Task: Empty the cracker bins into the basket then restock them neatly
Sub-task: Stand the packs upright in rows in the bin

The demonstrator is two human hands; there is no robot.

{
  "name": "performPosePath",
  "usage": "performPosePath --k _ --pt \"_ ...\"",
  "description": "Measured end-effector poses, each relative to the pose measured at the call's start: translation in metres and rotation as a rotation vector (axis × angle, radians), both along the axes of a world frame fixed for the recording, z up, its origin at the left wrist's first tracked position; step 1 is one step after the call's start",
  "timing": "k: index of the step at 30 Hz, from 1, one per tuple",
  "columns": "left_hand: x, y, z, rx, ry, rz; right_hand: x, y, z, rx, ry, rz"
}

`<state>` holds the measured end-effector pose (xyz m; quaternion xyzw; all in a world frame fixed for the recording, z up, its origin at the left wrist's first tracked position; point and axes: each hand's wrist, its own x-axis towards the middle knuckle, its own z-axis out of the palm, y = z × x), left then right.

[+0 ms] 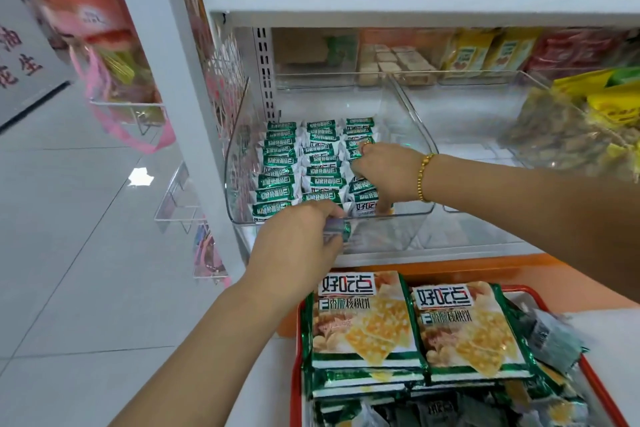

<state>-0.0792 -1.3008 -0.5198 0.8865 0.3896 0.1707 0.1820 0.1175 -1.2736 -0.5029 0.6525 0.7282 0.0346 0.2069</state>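
Head view: you're mid-restock. Packet rows (280, 166) line the bin (391, 236); your left hand (304, 236) pinches a packet (341, 229), your right hand (388, 173) grips the rightmost row (360, 133), and the basket (296, 374) holds more.

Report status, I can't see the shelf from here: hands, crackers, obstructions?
Left hand pinching one cracker pack at bin front. Right hand gripping the right row. Basket holds more packs. Nothing blocking.
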Motion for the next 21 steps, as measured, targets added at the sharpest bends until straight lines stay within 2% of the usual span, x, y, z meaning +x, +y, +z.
performPosePath --k 3,7,9,12,15,17,19,21 --pt "0.000 -0.001 -0.001 0.022 -0.005 0.002 0.001 -0.005 -0.002 -0.010 0.108 -0.016" --pt "0.002 -0.002 -0.003 0.052 0.004 -0.001 -0.002 -0.005 -0.002 -0.055 0.024 0.039" --pt "0.002 -0.002 -0.005 0.063 0.017 -0.005 -0.001 -0.006 0.001 -0.060 0.073 0.045" --pt "0.003 -0.006 -0.008 0.105 -0.011 -0.014 -0.001 -0.019 0.013 0.034 0.176 0.055" --pt "0.008 -0.021 -0.005 0.196 -0.173 -0.064 -0.006 -0.060 0.033 0.298 0.311 0.089" --pt "0.011 -0.037 -0.002 0.172 -0.240 -0.140 -0.005 -0.101 0.040 0.407 0.398 0.093" --pt "0.015 -0.057 -0.003 0.102 -0.225 -0.255 -0.002 -0.147 0.039 0.384 0.489 0.050" --pt "0.021 -0.080 -0.009 0.092 -0.143 -0.360 0.003 -0.189 0.028 0.277 0.533 0.009"
